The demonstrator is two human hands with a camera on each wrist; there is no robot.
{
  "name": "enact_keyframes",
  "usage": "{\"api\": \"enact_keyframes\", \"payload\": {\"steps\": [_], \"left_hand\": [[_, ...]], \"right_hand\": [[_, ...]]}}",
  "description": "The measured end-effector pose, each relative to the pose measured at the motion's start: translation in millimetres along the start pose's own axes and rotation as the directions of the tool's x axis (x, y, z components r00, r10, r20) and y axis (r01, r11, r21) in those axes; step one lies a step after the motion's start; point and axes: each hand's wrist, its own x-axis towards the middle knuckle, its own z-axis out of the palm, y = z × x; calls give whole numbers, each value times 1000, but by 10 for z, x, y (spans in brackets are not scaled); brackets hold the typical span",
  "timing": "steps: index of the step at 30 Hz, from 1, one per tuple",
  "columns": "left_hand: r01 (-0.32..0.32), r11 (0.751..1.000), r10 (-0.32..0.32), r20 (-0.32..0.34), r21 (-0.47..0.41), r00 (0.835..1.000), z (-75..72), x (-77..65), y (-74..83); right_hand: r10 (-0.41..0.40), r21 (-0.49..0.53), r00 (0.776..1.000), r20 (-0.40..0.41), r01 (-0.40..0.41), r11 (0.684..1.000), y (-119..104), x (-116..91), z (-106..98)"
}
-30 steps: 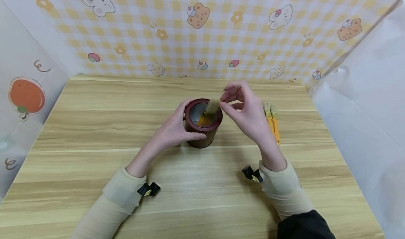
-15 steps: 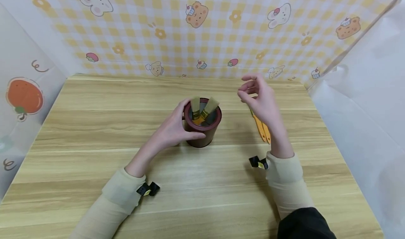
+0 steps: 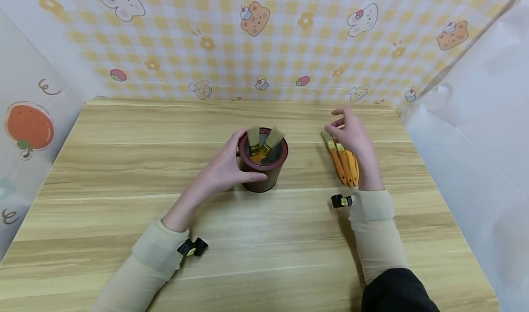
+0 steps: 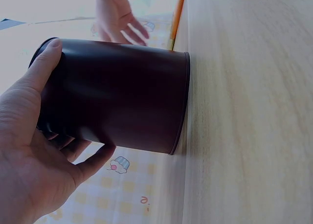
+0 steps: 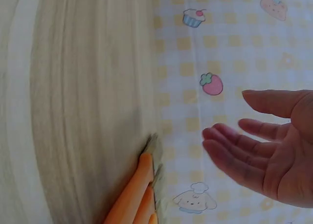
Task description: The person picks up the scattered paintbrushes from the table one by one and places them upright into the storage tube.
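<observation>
I face a wood-grain tabletop [image 3: 272, 252], a yellow-and-white gingham backdrop [image 3: 231, 64] at its far edge, white sheets left [image 3: 62, 64] and right [image 3: 475, 142].

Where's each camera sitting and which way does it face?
Head: worn on the head, facing forward and down at the dark pot and its two brushes; left hand, right hand and sleeves show.
Left wrist: worn there, facing the pot's side; the left hand grips it, the right hand shows beyond.
Right wrist: worn there, facing the backdrop, loose brushes at the lower edge; only the right hand shows.
Head and left wrist share the pot and both hands.
</observation>
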Motion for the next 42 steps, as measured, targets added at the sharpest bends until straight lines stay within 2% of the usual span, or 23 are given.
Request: {"api": "enact_keyframes", "payload": {"steps": [3,7,16,23,30,34,37,42], "left_hand": [[-2,1000,2,1,-4,1000,0,1,-1],[-4,1000,4,2,-12,1000,0,4,-2],[-8,1000,8,3,-13,1000,1,10,-17],[-11,1000,11,1,-14,1000,0,9,-28],[-5,1000,5,0,-8,1000,2,12,-23],[-3,1000,3,-5,-8,1000,4,9,-19],[-1,1000,1,-5,-7,1000,7,7,-21],[-6,1000,6,-3,-7,1000,4,19,-24]], "right_hand": [[59,-75,996,69,-53,996,43,23,7],[96,-144,987,129,-77,987,86,55,35],[186,-246,960,212,-131,960,111,35,28],[196,-312,947,255,-112,944,118,63,110],[192,-372,946,263,-84,924,146,118,202],[186,-366,942,280,-74,927,150,137,219],[167,-320,943,290,-69,945,137,129,216],[120,-185,968,223,-78,980,61,102,178]]}}
